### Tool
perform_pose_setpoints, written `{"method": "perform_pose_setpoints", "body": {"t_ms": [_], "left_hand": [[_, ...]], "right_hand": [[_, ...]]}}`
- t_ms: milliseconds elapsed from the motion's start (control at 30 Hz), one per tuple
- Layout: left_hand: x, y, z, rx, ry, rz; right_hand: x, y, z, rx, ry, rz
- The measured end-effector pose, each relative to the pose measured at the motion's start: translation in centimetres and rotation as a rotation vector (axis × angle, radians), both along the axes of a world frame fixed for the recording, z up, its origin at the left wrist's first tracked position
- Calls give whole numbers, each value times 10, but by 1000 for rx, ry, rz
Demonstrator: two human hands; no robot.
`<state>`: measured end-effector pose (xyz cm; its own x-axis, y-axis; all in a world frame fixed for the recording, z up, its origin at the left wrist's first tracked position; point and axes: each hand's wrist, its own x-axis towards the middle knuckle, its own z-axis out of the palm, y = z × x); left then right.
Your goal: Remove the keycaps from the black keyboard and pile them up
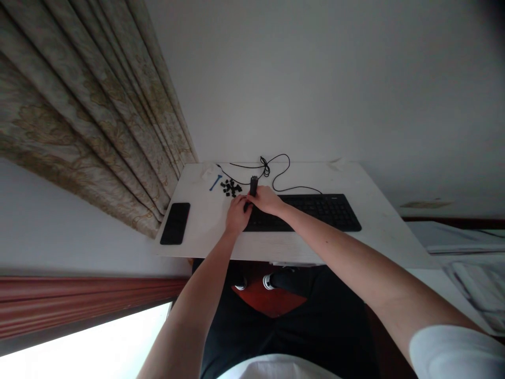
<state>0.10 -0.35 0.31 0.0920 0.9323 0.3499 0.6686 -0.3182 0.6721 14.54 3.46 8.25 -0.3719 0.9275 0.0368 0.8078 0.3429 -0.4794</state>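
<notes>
A black keyboard point(324, 211) lies on the white table, its left part partly hidden by my hands. My right hand point(265, 200) is closed around a slim black hand tool point(253, 185) held upright over the keyboard's left end. The tool's upper end looks ridged or bristly; its exact kind is unclear. Close beside it, my left hand point(237, 213) has its fingers closed at the tool's lower part. Small black keycaps point(231, 187) lie in a loose pile just beyond my left hand. A thin blue tool point(215, 182) rests left of the pile.
A black phone point(175, 223) lies near the left edge of the white table point(205, 231). Behind the keyboard, a black cable point(290, 162) loops toward the wall. A patterned curtain point(118, 100) hangs at the left. Clear plastic scraps point(337, 164) sit at the back edge.
</notes>
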Motion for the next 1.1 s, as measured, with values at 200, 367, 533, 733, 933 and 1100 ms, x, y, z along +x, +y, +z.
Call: {"method": "perform_pose_setpoints", "body": {"t_ms": [200,367,533,733,933,1100], "left_hand": [[0,1,0,-7,22,-3],[0,1,1,3,52,-28],[0,2,1,7,75,-21],[0,2,0,13,92,-34],[-2,0,3,-6,-8,-27],[-6,2,2,-19,-163,-2]], "right_hand": [[-1,-1,1,24,-59,14],[-3,-1,5,18,-130,20],[-3,-6,10,10,-173,43],[-16,8,47,47,-135,19],[-10,19,68,-78,111,-12],[35,8,33,-152,482,-224]]}}
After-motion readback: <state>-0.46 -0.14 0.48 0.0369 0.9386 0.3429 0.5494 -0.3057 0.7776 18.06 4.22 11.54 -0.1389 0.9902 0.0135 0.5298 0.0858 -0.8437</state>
